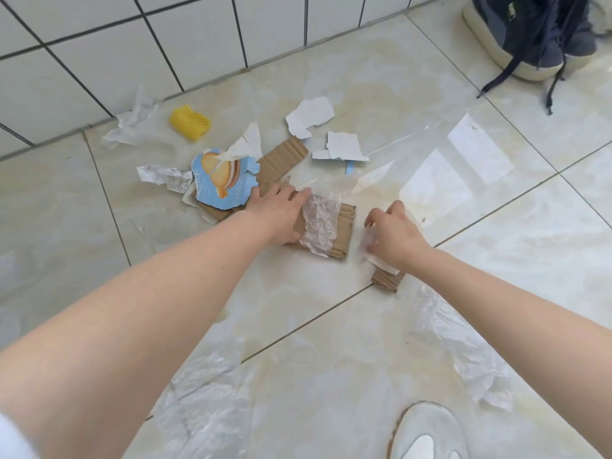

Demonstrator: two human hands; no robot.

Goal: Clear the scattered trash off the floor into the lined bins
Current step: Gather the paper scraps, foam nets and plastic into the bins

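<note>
Centrally, on the glossy floor tile (331,299): flat cardboard piece (344,233), a crumpled clear plastic scrap (319,223) lying across it. Left hand (280,215) rests on the cardboard's left end, fingers spread fairly flat, touching cardboard and plastic. Right hand (394,231), just beside the cardboard, fingers curled in a narrow pinch over a white paper scrap (382,263) that lies on a small cardboard offcut (387,279); whether it grips cannot be told. Beyond: blue biscuit wrapper (225,180), second cardboard strip (281,160), torn white papers (309,115), yellow sponge (189,122), crumpled tissue (132,122) by the tiled wall (99,61). Far right: dark backpack (536,28). Near edge: white shoe (427,432).
</note>
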